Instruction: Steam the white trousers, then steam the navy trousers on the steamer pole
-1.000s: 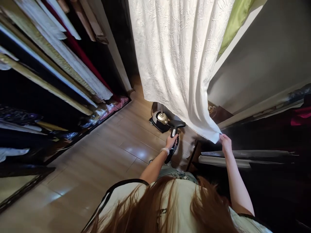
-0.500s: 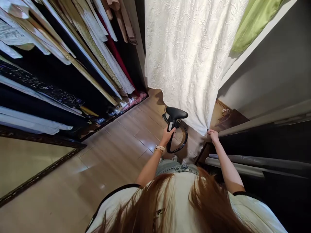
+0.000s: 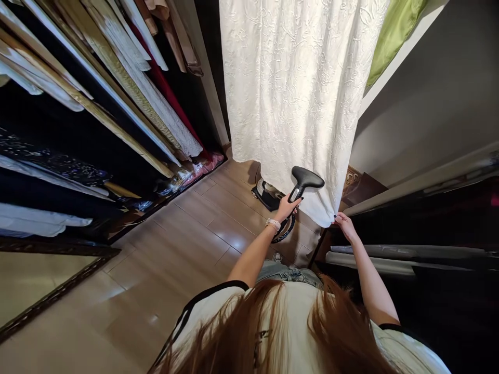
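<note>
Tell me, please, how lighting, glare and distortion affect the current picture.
Head view: the white fabric is brightly lit, the lower right nearly black; head view: glare spots shine on the floor; head view: wide-angle distortion seems to slant the hanging garments, yet the black tool looks fairly sharp.

Way thru over flr (image 3: 195, 223) btwn hanging clothes (image 3: 113, 62) & white fabric (image 3: 296, 93); steamer base (image 3: 266, 198) + hose (image 3: 288, 231) block low, near hem.

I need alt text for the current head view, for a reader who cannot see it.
A person's left hand holds a black steamer-like tool in front of a hanging white textured cloth, while the right hand pinches the cloth's lower edge. Garments hang at upper left.
</note>
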`<action>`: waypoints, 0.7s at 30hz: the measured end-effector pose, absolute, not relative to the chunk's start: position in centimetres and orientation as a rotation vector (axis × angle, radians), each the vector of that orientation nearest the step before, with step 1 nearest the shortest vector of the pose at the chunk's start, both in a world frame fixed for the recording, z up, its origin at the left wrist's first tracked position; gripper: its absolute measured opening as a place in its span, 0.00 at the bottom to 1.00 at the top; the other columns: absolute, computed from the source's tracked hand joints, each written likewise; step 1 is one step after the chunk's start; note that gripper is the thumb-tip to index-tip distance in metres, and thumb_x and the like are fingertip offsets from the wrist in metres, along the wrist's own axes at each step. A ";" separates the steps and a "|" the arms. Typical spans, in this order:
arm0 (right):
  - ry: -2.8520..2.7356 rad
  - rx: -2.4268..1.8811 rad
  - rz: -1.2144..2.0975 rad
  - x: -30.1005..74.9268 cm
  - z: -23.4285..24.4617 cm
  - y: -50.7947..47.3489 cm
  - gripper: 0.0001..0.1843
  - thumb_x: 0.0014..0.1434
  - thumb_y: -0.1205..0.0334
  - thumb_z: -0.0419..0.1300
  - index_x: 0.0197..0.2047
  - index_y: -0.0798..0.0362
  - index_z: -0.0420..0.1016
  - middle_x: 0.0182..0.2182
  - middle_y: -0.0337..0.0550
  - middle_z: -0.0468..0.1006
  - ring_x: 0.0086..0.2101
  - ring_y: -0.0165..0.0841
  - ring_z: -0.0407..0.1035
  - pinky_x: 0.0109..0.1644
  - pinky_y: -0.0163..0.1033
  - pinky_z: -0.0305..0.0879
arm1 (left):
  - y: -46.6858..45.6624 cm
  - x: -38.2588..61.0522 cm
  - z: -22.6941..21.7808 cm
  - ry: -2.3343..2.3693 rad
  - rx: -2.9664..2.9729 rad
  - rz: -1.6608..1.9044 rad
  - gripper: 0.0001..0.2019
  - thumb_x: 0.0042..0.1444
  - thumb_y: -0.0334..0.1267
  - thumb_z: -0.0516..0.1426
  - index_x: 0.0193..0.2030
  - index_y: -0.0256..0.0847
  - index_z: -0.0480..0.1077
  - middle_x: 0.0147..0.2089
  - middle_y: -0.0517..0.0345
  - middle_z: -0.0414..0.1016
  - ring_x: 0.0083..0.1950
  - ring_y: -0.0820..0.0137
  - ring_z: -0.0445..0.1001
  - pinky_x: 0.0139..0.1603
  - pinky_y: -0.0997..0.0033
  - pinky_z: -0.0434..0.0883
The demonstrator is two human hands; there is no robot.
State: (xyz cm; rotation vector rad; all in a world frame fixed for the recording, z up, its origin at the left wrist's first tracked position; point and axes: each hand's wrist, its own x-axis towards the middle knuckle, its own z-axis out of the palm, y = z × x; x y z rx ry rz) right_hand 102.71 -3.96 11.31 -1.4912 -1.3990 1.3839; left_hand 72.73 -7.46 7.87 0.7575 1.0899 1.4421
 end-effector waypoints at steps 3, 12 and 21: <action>-1.473 -1.465 1.303 102.8 12.3 -4.3 0.28 0.43 0.41 0.70 0.43 0.49 0.80 0.29 0.36 0.78 0.32 0.34 0.69 0.41 0.40 0.69 | -7.4 72.6 8.5 1.078 0.775 1.435 0.23 0.49 0.54 0.69 0.35 0.38 0.66 0.25 0.63 0.69 0.19 0.77 0.67 0.20 0.76 0.65; -1.616 -1.472 0.756 102.4 14.2 -4.6 0.21 0.54 0.42 0.63 0.26 0.52 0.74 0.40 0.46 0.78 0.47 0.42 0.70 0.54 0.43 0.65 | -6.2 72.0 12.3 1.045 0.817 1.429 0.22 0.51 0.53 0.68 0.38 0.39 0.66 0.26 0.62 0.69 0.20 0.76 0.68 0.20 0.76 0.67; -1.268 -1.217 0.830 100.5 15.9 -3.0 0.24 0.50 0.53 0.63 0.50 0.50 0.78 0.47 0.44 0.79 0.47 0.39 0.71 0.55 0.45 0.65 | -6.7 72.6 13.7 1.032 0.861 1.448 0.20 0.52 0.52 0.67 0.37 0.39 0.65 0.27 0.63 0.68 0.20 0.77 0.68 0.21 0.76 0.67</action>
